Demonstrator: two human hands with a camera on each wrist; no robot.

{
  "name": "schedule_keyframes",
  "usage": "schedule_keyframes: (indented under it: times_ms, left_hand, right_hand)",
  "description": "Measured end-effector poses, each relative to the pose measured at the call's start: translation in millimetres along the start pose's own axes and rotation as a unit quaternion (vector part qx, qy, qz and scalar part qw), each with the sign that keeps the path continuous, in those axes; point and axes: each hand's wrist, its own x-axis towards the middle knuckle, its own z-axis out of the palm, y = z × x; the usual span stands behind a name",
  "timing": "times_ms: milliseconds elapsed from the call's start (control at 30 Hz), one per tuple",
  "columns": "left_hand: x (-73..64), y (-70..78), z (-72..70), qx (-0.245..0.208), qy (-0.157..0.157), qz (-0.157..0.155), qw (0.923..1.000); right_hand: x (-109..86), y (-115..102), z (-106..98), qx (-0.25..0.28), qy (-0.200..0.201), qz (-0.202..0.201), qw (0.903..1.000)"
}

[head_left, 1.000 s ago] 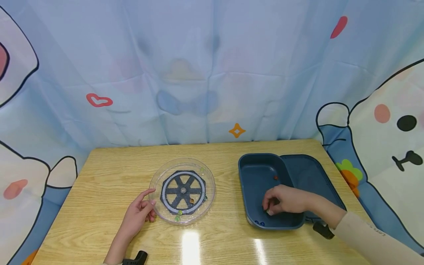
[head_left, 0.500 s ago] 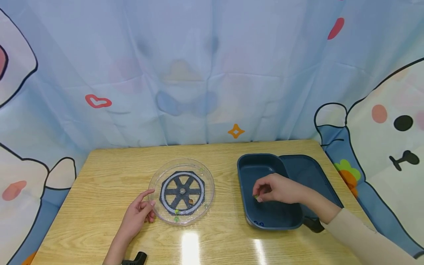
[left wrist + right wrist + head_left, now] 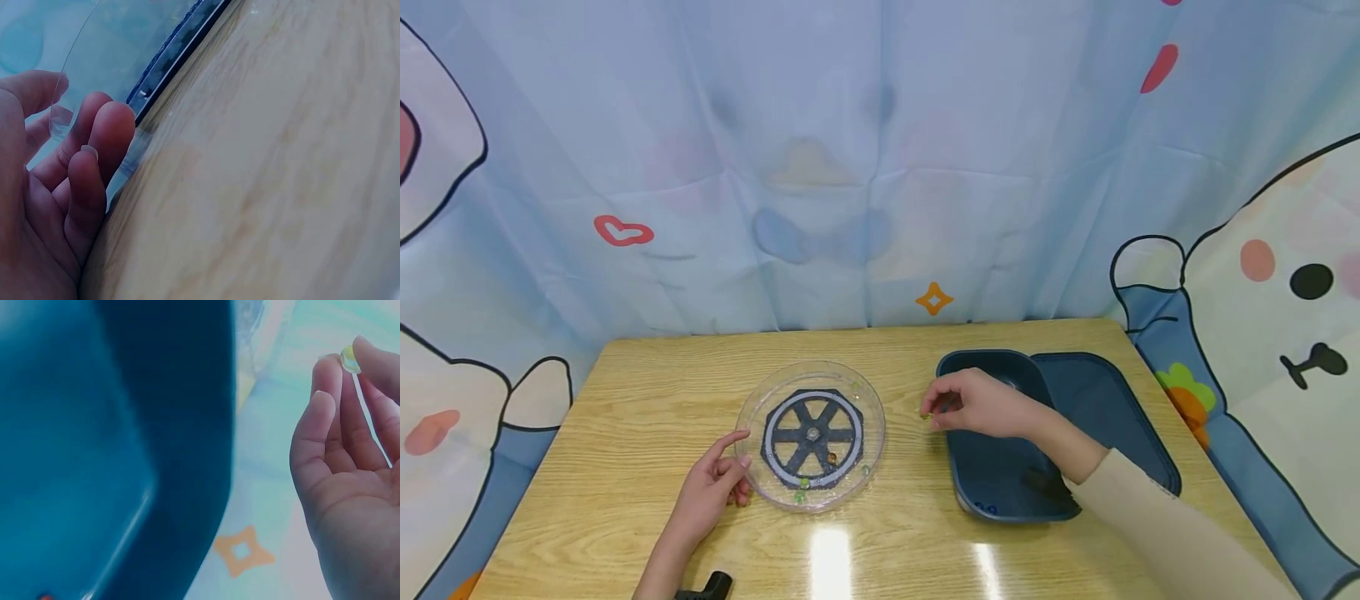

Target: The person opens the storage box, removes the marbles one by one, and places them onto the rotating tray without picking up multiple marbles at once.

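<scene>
My right hand (image 3: pixel 977 404) pinches a clear yellow-green marble (image 3: pixel 350 359) between thumb and fingertips, over the left edge of the dark blue bin (image 3: pixel 955 471). Blue marbles (image 3: pixel 992 508) lie at the bin's near end, and a red marble (image 3: pixel 45 597) shows in its corner in the right wrist view. At the left, my left hand (image 3: pixel 706 492) grips the rim of a clear round dish (image 3: pixel 874 417) with thumb and fingers. A dark six-spoked wheel design (image 3: pixel 813 434) shows in the dish. Around it lie several marbles, among them an orange one (image 3: pixel 832 458) and a green one (image 3: pixel 804 482).
A dark blue lid or tray (image 3: pixel 1101 400) lies against the bin's right side. Both stand on a wooden table (image 3: pixel 662 392). Behind its far edge hangs a light blue cartoon curtain (image 3: pixel 820 167).
My right hand has risen out of the bin with the yellow-green marble and moved left past its edge. The left hand stays at the dish rim. A greenish marble in the dish has shifted slightly.
</scene>
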Motion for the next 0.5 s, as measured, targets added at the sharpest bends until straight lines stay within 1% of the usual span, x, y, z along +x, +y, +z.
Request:
schedule_keyframes:
  times_ms: [133,267,500]
  left_hand:
    - [-0.4,0.9,0.6,0.002,0.0,0.004,1.0]
    - [-0.6,2.3,1.7,0.0,-0.001,0.002,1.0]
    - [-1.0,2.1,2.6,0.004,-0.001,-0.001,1.0]
  right_hand:
    - [20.7,-8.7,9.0,0.006,0.0,-0.016,0.9999]
    - [39.9,-16.7,20.7,0.019,-0.008,-0.021,0.9996]
    - [61.2,-26.4,41.6,0.044,-0.025,-0.031,0.9982]
